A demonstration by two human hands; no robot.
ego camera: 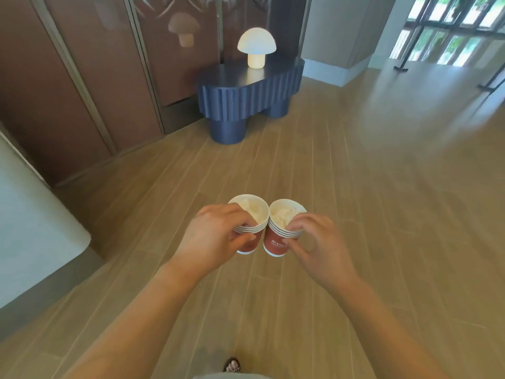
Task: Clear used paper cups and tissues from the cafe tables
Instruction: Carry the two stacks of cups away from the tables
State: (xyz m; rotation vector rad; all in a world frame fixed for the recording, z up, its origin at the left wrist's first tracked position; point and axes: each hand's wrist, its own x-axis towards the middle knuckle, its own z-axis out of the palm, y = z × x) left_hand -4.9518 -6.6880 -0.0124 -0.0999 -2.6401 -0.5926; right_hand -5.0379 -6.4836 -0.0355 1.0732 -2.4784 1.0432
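I hold two red paper cups side by side above the wooden floor, their rims touching. My left hand (216, 236) grips the left cup (250, 214) by its rim, with a finger hooked inside. My right hand (317, 242) pinches the rim of the right cup (277, 242), which bears white lettering. Each cup is a stack of several nested cups, shown by the striped rims. Crumpled white tissue (281, 213) fills the top of both.
A dark blue fluted side table (246, 97) with a white mushroom lamp (256, 47) stands ahead against brown wall panels (90, 77). A pale counter corner (41, 228) juts in at the left. Wooden floor (382, 187) stretches right toward windows (451, 28). A sandalled foot (232, 365) shows below.
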